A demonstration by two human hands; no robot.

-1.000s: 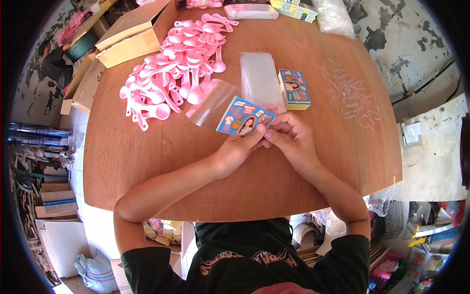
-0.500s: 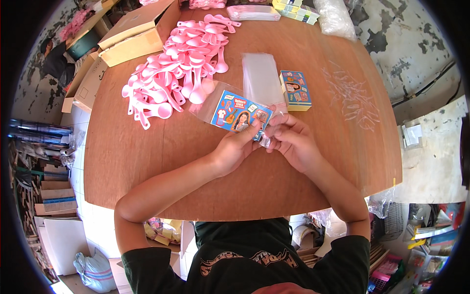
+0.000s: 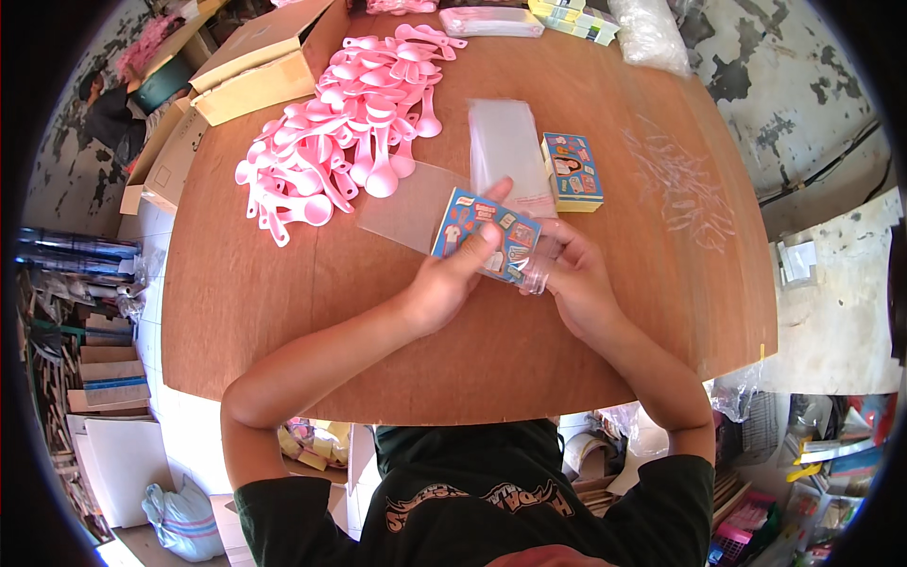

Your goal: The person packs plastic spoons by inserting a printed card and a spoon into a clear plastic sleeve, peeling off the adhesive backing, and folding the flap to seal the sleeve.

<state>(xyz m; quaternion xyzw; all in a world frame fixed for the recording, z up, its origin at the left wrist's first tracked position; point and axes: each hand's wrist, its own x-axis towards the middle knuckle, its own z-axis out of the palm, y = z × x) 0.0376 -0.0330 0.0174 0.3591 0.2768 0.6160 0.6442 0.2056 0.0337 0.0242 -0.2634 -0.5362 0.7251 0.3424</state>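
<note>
Left hand (image 3: 442, 286) is pinching a blue rectangular card with colourful printed pictures (image 3: 520, 230), thumb on top and a finger showing behind it; right hand (image 3: 583, 282) is closing on the bunched end of the clear plastic sleeve (image 3: 402, 206) around that card. Taking the hands as the clock's centre, the sleeve's unfilled length is stretching toward 10 o'clock.

So far, the card appears to be sitting inside its sleeve, with no spoon showing beside it. Much seems to be remaining: a flat stack of clear sleeves (image 3: 501, 146) is lying at 12, a yellow-edged stack of matching blue cards (image 3: 572, 170) is waiting at 1, and a heap of pink plastic spoons (image 3: 354, 123) is spreading loose around 10 to 11.

Small transparent pieces (image 3: 675, 184) are lying scattered at 2 on the brown wooden table (image 3: 312, 350). Beyond the spoons, a tan cardboard box (image 3: 255, 87) is standing. Grey paint is peeling off the wall (image 3: 756, 90) at 2.
</note>
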